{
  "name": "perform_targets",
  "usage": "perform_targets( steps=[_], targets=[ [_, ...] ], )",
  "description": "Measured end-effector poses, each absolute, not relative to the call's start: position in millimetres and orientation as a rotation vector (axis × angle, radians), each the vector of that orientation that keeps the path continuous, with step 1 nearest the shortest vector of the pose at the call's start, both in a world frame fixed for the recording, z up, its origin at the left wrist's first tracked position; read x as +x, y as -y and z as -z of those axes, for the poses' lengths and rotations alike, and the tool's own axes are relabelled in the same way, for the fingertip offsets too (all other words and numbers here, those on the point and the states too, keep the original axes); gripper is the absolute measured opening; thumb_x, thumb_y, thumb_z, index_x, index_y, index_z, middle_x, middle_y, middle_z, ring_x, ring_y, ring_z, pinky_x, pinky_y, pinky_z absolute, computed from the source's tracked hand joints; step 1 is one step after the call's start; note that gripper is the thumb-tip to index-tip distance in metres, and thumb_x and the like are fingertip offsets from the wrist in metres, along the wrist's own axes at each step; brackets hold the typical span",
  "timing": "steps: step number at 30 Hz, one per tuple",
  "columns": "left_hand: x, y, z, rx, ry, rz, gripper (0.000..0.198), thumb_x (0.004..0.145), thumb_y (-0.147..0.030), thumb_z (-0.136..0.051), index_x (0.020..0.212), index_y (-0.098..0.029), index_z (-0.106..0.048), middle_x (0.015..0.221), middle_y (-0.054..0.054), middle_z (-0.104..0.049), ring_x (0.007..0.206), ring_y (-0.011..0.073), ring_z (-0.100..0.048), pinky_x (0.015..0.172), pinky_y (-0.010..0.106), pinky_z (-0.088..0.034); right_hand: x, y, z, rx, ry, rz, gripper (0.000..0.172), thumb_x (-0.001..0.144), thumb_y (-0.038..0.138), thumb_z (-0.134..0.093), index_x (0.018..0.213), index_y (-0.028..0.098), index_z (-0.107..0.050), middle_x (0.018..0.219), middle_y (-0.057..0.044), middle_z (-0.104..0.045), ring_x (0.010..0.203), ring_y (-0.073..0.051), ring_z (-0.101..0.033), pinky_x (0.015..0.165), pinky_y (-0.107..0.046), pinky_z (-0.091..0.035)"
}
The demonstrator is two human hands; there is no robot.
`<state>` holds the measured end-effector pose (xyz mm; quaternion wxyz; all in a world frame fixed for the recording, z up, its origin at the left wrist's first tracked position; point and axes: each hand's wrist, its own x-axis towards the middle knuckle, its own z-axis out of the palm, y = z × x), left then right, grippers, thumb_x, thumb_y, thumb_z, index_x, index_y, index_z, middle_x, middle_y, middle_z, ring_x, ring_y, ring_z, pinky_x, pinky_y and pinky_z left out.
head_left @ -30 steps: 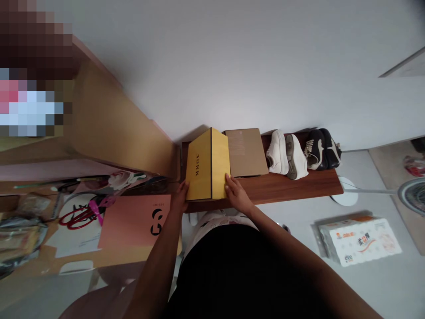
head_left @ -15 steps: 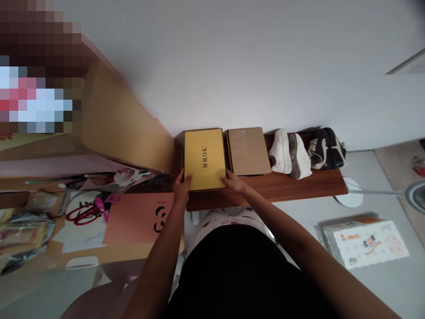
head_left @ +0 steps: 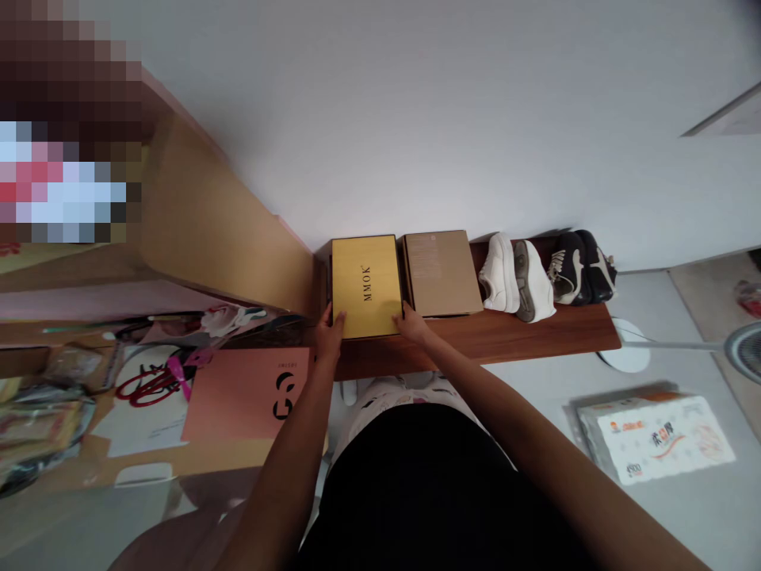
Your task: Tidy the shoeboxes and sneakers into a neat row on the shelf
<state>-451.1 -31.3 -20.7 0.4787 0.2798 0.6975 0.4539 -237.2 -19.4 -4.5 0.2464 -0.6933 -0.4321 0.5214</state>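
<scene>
A yellow box [head_left: 367,281] marked MMOK lies at the left end of a dark wooden shelf [head_left: 493,337], by the wall. My left hand [head_left: 328,333] grips its near left corner, thumb on the lid. At the near right corner my right hand [head_left: 411,325] holds the same box, fingers against the side. Just right of it, with a narrow gap, rests a plain brown box [head_left: 443,274]. Farther right stand white shoes [head_left: 501,274] and black shoes [head_left: 567,270].
A tan panel [head_left: 219,214] rises at the left. Below it, a desk holds a pink box [head_left: 250,392], red cord [head_left: 148,385] and plastic bags. A white wrapped pack [head_left: 666,436] lies on the floor at right, near a fan [head_left: 743,353].
The near edge of the yellow box has shifted slightly away from the shelf's front edge, with both hands still on it. The view has moved a little.
</scene>
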Motion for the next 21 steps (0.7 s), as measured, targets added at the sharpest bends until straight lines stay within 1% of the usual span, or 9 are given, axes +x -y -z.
perform_targets(
  steps=[3,5,7,9,12,14,16,19,21],
  targets=[
    [-451,33,16,0.769,-1.854,-1.130,0.058,0.082,-0.035,-0.074,0.136,-0.018,-0.061,0.138,0.013,-0.066,0.131,0.0230,-0.060,0.111,0.037,-0.045,-235,27,-4,-1.908,1.274,-1.332,0.045,0.081,0.021,-0.065,0.126,0.018,-0.064,0.119,-0.016,-0.073,0.121,-0.034,-0.064,0.113,-0.049,-0.042],
    [-446,36,6,0.829,-1.969,-1.126,0.059,0.083,-0.034,-0.074,0.138,-0.018,-0.059,0.145,0.015,-0.060,0.139,0.0248,-0.052,0.117,0.038,-0.039,-223,33,-9,-1.834,1.304,-1.283,0.042,0.084,0.025,-0.062,0.125,0.018,-0.065,0.122,-0.015,-0.072,0.121,-0.033,-0.064,0.113,-0.048,-0.042],
    [-433,39,-9,0.886,-2.022,-1.158,0.060,0.086,-0.035,-0.071,0.141,-0.018,-0.056,0.152,0.015,-0.053,0.145,0.0249,-0.045,0.121,0.038,-0.033,-202,37,-14,-1.772,1.246,-1.221,0.044,0.085,0.031,-0.060,0.127,0.019,-0.065,0.127,-0.014,-0.070,0.124,-0.031,-0.063,0.114,-0.048,-0.042],
    [-409,41,-22,0.918,-1.947,-1.190,0.056,0.090,-0.036,-0.067,0.142,-0.020,-0.054,0.154,0.013,-0.050,0.147,0.0239,-0.042,0.123,0.038,-0.031,-173,38,-17,-1.762,1.150,-1.149,0.050,0.086,0.036,-0.058,0.132,0.018,-0.062,0.132,-0.014,-0.068,0.127,-0.030,-0.060,0.115,-0.048,-0.042],
    [-356,39,-31,0.876,-1.677,-1.143,0.049,0.092,-0.036,-0.066,0.138,-0.021,-0.058,0.150,0.011,-0.055,0.145,0.0245,-0.045,0.122,0.039,-0.032,-124,30,-21,-1.807,1.079,-1.029,0.056,0.086,0.041,-0.056,0.136,0.014,-0.060,0.137,-0.016,-0.064,0.130,-0.031,-0.057,0.114,-0.050,-0.042],
    [-319,32,-25,0.822,-1.534,-1.080,0.051,0.090,-0.034,-0.068,0.138,-0.021,-0.059,0.151,0.012,-0.055,0.146,0.0259,-0.044,0.123,0.040,-0.032,-95,21,-22,-1.851,1.109,-0.930,0.057,0.087,0.041,-0.054,0.135,0.011,-0.060,0.139,-0.019,-0.061,0.133,-0.031,-0.054,0.117,-0.050,-0.039],
    [-287,22,-15,0.800,-1.518,-1.021,0.057,0.089,-0.031,-0.069,0.143,-0.018,-0.055,0.155,0.013,-0.049,0.149,0.0267,-0.039,0.124,0.040,-0.030,-73,10,-20,-1.889,1.162,-0.857,0.059,0.086,0.039,-0.054,0.136,0.007,-0.059,0.141,-0.022,-0.058,0.137,-0.033,-0.050,0.120,-0.049,-0.033],
    [-256,5,3,0.827,-1.697,-0.916,0.064,0.090,-0.030,-0.068,0.147,-0.012,-0.048,0.158,0.019,-0.044,0.151,0.0284,-0.036,0.124,0.041,-0.027,-55,-6,-13,-1.961,1.195,-0.851,0.063,0.086,0.034,-0.055,0.141,0.003,-0.052,0.145,-0.026,-0.053,0.143,-0.035,-0.043,0.123,-0.050,-0.028],
    [-246,-6,11,0.841,-1.844,-0.827,0.063,0.091,-0.032,-0.066,0.146,-0.008,-0.049,0.155,0.023,-0.047,0.149,0.0301,-0.039,0.123,0.040,-0.029,-54,-16,-5,-2.016,1.165,-0.905,0.066,0.087,0.031,-0.054,0.146,0.002,-0.047,0.148,-0.026,-0.050,0.145,-0.035,-0.041,0.122,-0.051,-0.028]
  ],
)
